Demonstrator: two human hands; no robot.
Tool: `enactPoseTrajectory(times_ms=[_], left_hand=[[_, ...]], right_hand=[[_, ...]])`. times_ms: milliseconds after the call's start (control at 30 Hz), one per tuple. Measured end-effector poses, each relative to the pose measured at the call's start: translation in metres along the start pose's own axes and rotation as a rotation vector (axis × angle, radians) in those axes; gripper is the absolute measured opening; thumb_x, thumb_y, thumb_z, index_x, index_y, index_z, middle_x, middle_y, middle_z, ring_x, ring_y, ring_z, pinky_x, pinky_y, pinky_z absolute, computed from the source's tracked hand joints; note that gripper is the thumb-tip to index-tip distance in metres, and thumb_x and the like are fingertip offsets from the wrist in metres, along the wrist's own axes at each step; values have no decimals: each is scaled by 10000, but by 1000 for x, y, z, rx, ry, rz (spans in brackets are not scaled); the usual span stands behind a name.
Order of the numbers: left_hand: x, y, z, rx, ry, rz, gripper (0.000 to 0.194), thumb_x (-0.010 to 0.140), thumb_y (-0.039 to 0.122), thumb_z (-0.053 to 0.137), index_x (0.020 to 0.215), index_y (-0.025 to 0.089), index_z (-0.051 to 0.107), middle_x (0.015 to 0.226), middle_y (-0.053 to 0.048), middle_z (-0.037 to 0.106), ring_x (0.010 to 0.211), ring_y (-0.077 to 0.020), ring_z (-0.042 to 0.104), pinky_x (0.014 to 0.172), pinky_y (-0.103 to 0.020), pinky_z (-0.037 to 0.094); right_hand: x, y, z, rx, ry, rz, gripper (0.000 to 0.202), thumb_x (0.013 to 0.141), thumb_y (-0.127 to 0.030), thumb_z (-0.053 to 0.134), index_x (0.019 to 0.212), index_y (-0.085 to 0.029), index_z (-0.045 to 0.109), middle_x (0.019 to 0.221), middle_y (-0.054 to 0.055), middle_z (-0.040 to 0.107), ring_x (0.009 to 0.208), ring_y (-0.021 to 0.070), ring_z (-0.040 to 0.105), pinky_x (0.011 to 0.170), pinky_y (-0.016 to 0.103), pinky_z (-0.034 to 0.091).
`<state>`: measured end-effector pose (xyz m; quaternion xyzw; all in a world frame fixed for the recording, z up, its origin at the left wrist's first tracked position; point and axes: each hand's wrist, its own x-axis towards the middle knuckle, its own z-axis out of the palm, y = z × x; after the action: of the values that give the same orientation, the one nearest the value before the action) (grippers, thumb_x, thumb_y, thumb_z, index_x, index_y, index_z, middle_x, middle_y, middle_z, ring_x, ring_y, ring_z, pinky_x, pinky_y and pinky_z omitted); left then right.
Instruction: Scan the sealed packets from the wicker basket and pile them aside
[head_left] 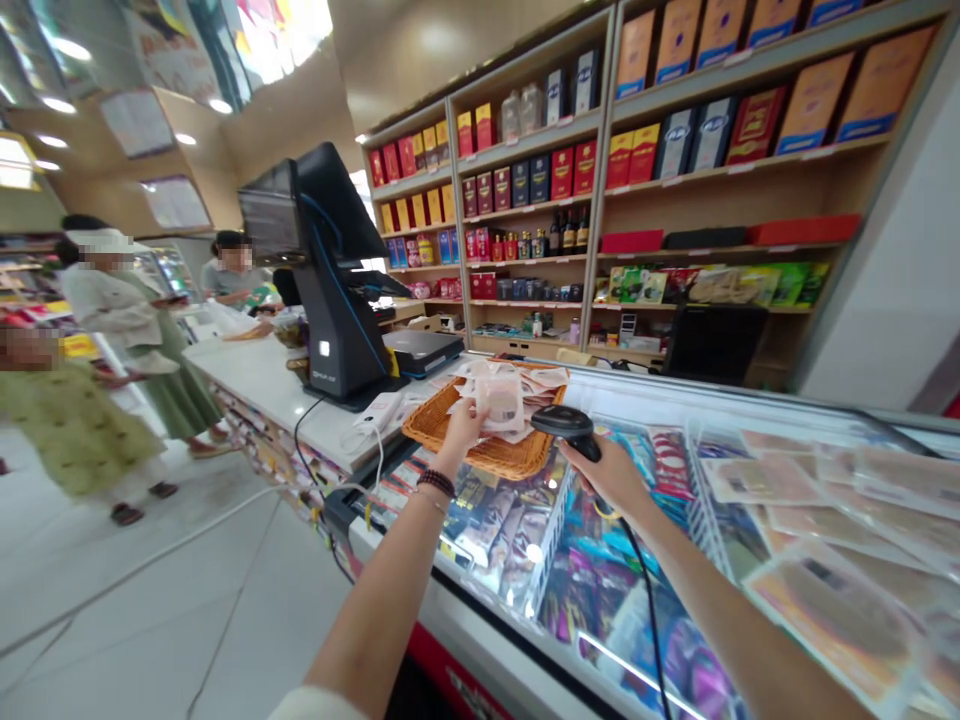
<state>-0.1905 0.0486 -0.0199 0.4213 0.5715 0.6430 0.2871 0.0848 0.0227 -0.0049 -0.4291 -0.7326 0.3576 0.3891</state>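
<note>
My right hand [611, 470] is wrapped round a black barcode scanner [564, 422], its head pointing left toward the basket and its cord running down my forearm. With my left hand [466, 425] I grip the edge of a flat clear packet [501, 398] that bears a barcode. That packet is over a wicker basket [435, 432] holding several similar packets. The basket rests on the glass top of a chest freezer [517, 590]. On the glass to the right lie several more flat packets [832, 600], spread out and overlapping.
A black point-of-sale terminal [330, 290] stands on the white counter [255, 400] to the left, its cable hanging over the edge. Behind the freezer are a black monitor [712, 345] and shelves [525, 210] of boxed goods. Several people are at the left, beyond and beside the counter.
</note>
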Motion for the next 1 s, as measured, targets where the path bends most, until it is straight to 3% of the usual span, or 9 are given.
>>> enactPoseTrajectory(times_ms=[167, 400, 1000], left_hand=[[0, 5, -1, -134, -89, -169, 285, 861, 190, 794, 974, 195, 532, 824, -28, 709, 783, -203, 748, 761, -407, 657], [3, -1, -4, -169, -105, -145, 379, 842, 262, 838, 1047, 207, 523, 819, -9, 724, 763, -175, 755, 720, -334, 658], [-3, 5, -2, -144, -52, -154, 305, 909, 194, 747, 1101, 193, 510, 886, -20, 713, 789, -175, 762, 776, -374, 673]], right_hand=[[-4, -4, 1, -58, 16, -11, 369, 829, -613, 581, 712, -268, 523, 430, -27, 551, 390, 190, 557, 479, 298, 405], [-8, -8, 9, -53, -53, -27, 323, 832, -565, 568, 701, -273, 525, 418, -17, 551, 386, 193, 550, 468, 294, 399], [-6, -7, 5, -25, -12, -28, 358, 804, -608, 574, 701, -268, 532, 420, -13, 560, 367, 187, 532, 470, 300, 407]])
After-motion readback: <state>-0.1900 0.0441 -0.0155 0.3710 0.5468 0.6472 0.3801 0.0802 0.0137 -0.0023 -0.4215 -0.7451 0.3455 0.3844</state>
